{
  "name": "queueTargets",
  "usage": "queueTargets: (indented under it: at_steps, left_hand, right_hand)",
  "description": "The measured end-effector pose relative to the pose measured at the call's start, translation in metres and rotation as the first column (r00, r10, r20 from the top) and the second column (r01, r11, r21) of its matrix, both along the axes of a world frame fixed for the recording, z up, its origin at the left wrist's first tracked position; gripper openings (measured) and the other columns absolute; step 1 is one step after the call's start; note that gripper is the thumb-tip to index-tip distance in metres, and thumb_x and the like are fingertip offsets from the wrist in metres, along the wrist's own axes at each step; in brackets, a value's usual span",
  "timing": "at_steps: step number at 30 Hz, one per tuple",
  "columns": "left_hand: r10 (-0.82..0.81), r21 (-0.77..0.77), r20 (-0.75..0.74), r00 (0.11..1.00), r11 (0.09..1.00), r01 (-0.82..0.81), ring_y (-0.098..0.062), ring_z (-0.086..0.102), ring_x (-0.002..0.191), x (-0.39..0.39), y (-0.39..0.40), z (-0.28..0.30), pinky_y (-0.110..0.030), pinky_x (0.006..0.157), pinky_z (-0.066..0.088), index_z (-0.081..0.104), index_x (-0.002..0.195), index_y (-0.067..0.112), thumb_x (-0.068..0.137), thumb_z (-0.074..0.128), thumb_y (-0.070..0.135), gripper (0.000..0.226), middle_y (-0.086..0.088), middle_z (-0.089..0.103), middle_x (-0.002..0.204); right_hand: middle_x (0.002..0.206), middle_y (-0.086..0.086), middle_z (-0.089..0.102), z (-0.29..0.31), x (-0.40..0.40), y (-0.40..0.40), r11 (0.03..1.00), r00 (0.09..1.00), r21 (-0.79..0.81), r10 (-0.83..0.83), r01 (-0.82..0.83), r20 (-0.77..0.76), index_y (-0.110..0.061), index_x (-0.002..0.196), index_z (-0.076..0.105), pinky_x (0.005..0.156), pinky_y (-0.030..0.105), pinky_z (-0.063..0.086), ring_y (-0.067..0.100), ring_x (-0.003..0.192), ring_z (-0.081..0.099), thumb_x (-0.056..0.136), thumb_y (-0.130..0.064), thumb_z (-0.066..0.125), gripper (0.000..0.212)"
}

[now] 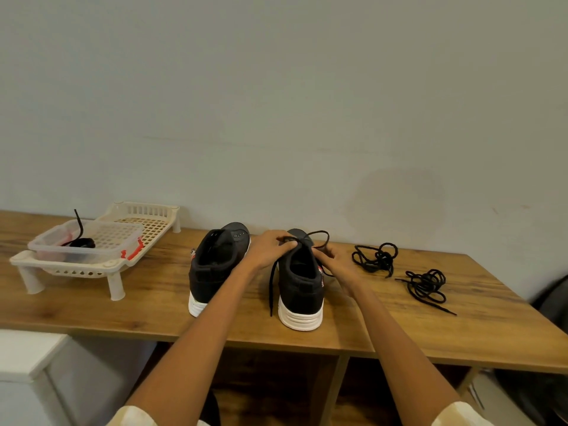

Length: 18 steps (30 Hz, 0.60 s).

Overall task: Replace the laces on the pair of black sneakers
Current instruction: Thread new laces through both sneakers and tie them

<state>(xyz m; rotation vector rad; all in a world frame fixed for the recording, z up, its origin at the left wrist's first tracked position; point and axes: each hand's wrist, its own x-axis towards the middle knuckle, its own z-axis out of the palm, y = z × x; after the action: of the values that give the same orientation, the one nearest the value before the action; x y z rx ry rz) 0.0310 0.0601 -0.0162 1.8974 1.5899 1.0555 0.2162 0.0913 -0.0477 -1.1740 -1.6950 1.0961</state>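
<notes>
Two black sneakers with white soles stand on the wooden table (pixel 159 309), heels toward me. The left sneaker (pixel 215 265) has no lace that I can see. My left hand (pixel 269 249) grips the top of the right sneaker (pixel 302 287) at its lacing, pinching the black lace (pixel 272 287). One end of that lace hangs down the shoe's left side; a loop rises over the toe. My right hand (pixel 333 262) holds the shoe's right side, fingers curled at the lace. Two loose black laces lie to the right, one bundle (pixel 376 258) nearer the shoe and one (pixel 427 285) farther right.
At the far left, a cream slotted rack (pixel 144 222) on legs carries a clear plastic box (pixel 89 241) with a black lace (pixel 80 238) in it. The wall runs close behind the table. A white cabinet (pixel 27 358) stands below left and a dark object (pixel 553 302) at the right edge.
</notes>
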Motion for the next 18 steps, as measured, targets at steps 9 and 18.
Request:
queueTargets:
  at_steps: [9, 18]
  left_hand:
    - [0.14, -0.143, 0.471, 0.871, 0.986, -0.082, -0.023, 0.063, 0.091, 0.0, 0.001, 0.002, -0.029, 0.08, 0.051, 0.066, 0.089, 0.006, 0.099, 0.045, 0.017, 0.026, -0.013, 0.067, 0.103]
    - [0.241, -0.053, 0.09, 0.966, 0.97, -0.237, -0.025, 0.062, 0.088, 0.012, 0.006, 0.007, -0.044, 0.092, 0.041, 0.054, 0.07, 0.02, 0.089, 0.046, 0.059, 0.044, -0.001, 0.063, 0.079]
  right_hand:
    - [0.105, -0.004, 0.066, 0.0, -0.002, -0.001, 1.0, 1.0, -0.009, -0.009, 0.009, -0.012, -0.024, 0.103, 0.062, 0.096, 0.032, 0.046, 0.015, 0.106, 0.059, 0.093, -0.035, 0.058, 0.016]
    - [0.105, -0.002, 0.068, 0.002, -0.006, -0.002, 1.0, 1.0, 0.003, 0.023, -0.023, -0.016, -0.021, 0.108, 0.064, 0.093, 0.03, 0.048, 0.015, 0.104, 0.061, 0.094, -0.038, 0.054, 0.024]
